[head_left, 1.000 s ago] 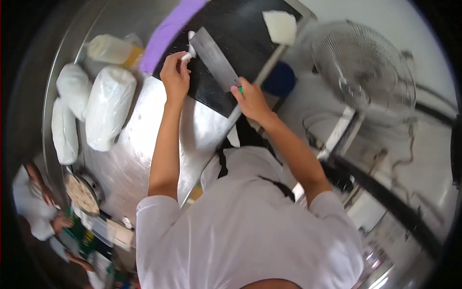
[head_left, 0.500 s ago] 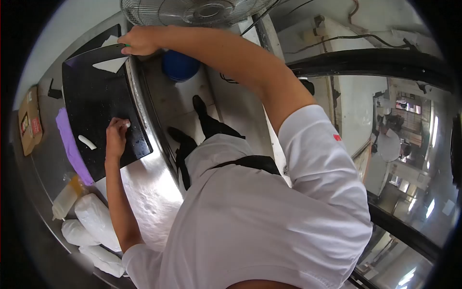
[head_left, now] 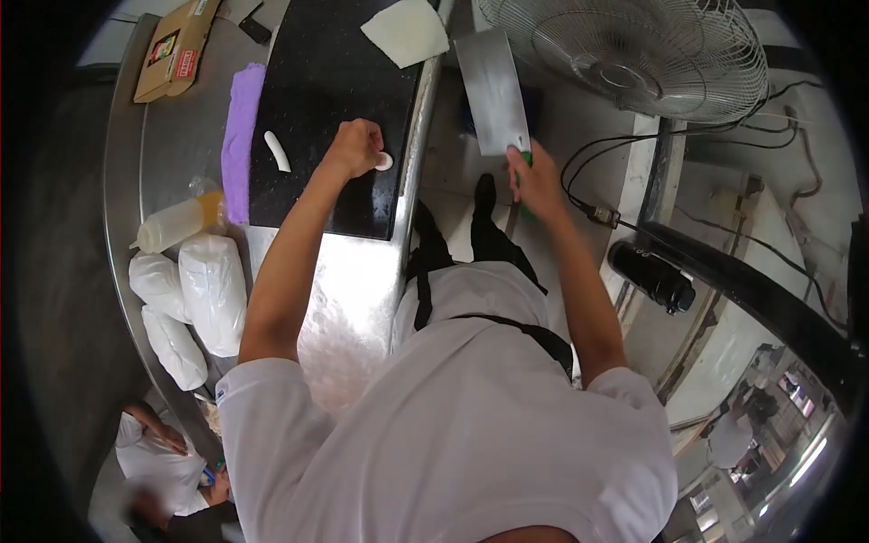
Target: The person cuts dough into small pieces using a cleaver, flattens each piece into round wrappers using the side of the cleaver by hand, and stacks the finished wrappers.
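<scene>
My right hand (head_left: 541, 185) is closed round the green handle of a cleaver (head_left: 493, 95). Its broad metal blade points away from me, over the gap beside the counter. On the black cutting board (head_left: 312, 90) my left hand (head_left: 358, 147) has its fingers closed at a small round white piece (head_left: 384, 161), which shows at the fingertips near the board's right edge. Left of that hand lies a longer curved white piece (head_left: 277, 152). A flat off-white piece (head_left: 405, 33), whose material I cannot make out, is at the board's far right side.
A purple cloth (head_left: 241, 145) lies along the board's left edge. Beyond are a cardboard box (head_left: 175, 50), a squeeze bottle (head_left: 172, 223) and several white bags (head_left: 213, 294) on the steel counter. A fan (head_left: 625, 63) stands at the right. Another person (head_left: 163, 462) is at lower left.
My right hand has brought the cleaver from the board's far end to the right, off the board. The camera view has turned. The small white piece stays at my left hand.
</scene>
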Motion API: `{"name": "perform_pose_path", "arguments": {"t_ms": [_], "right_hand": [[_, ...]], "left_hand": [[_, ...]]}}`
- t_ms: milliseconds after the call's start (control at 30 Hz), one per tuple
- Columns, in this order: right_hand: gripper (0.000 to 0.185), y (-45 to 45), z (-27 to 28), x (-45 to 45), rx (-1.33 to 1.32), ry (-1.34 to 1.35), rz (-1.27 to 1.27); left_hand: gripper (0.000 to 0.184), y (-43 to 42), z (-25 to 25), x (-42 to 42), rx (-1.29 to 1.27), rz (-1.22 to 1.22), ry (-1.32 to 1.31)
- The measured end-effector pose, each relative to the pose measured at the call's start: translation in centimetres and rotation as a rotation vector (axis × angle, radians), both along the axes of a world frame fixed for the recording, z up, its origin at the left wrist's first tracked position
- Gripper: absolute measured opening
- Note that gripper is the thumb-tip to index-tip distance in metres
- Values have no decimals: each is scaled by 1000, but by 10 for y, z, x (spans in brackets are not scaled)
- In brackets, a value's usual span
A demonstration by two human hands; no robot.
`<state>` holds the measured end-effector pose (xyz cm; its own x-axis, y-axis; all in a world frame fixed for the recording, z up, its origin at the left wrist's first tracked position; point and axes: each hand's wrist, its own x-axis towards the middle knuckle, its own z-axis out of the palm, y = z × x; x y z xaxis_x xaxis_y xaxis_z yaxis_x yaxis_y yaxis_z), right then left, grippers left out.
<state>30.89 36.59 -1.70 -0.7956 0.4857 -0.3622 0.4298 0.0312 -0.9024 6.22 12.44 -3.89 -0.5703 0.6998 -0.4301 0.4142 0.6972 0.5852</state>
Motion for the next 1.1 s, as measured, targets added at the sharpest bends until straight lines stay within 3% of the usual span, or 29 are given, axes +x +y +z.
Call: {"name": "perform_pose_path", "arguments": {"t_ms": [167,267,367,467,533,633,700,733,800,833,900,967,1000,1067,1100], "right_hand": [[28,-12,-8,30,-117,-86,-102],[28,-10,-6,40,-229,-35,-121],[27,-9,-9,37,-241,3,-107],[27,-2,-7,19,-200,-6,-19],[28,-3,-11,-2,-132,83,-1],[30,8,-10,-42,-96,106,16],[31,18,0,-75,-124,34,30],[33,17,8,-95,-144,23,-3],[34,14,20,-127,-169,-1,-20],[36,15,24,-143,-148,39,-31],[38,26,22,-174,-119,71,-15],[47,28,6,-186,-34,15,3],[47,39,-33,-197,-30,27,27],[54,57,-131,-198,415,-162,171],[59,58,-127,-208,438,-176,114]], "left_hand": [[13,-1,0,8,-31,-55,127],[14,-12,12,-7,113,-12,-39],[23,-26,-5,-16,-74,41,-53],[33,-20,0,-15,-101,21,208],[44,-17,5,-15,-115,58,244],[44,-10,6,-30,-180,-27,61],[57,4,-11,-40,110,308,-246],[57,17,-25,-28,113,320,-248],[82,44,-50,11,84,559,695],[82,41,-47,16,79,577,690],[99,41,-39,29,-17,307,688],[102,32,-26,39,27,318,583],[105,33,-22,27,100,311,525],[104,21,-24,24,173,414,425],[104,20,-23,25,186,386,414]]}}
